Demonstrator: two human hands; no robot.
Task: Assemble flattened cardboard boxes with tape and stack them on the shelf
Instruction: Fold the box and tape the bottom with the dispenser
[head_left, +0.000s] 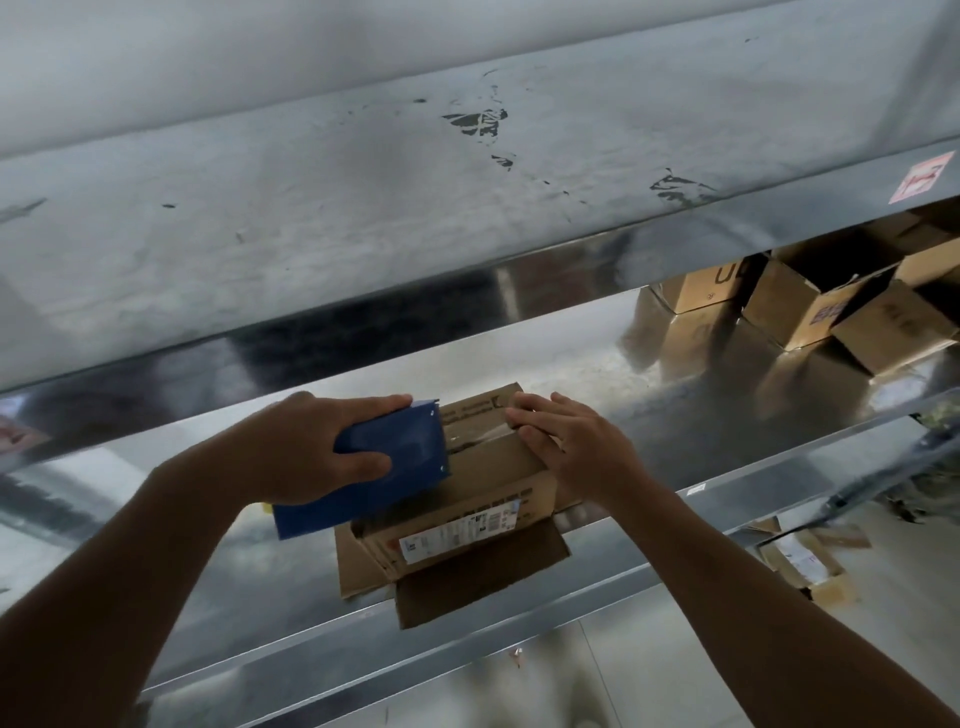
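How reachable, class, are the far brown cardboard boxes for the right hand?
Probably yes: bare metal shelf lies between the right hand, resting on the near brown cardboard box, and those boxes.

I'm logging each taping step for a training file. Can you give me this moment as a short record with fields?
left hand: grips the blue tape dispenser, held against the box top
right hand: rests on the box top, fingers fairly straight
box: on the metal shelf, near-end flaps open
other boxes: clustered at the shelf's far right
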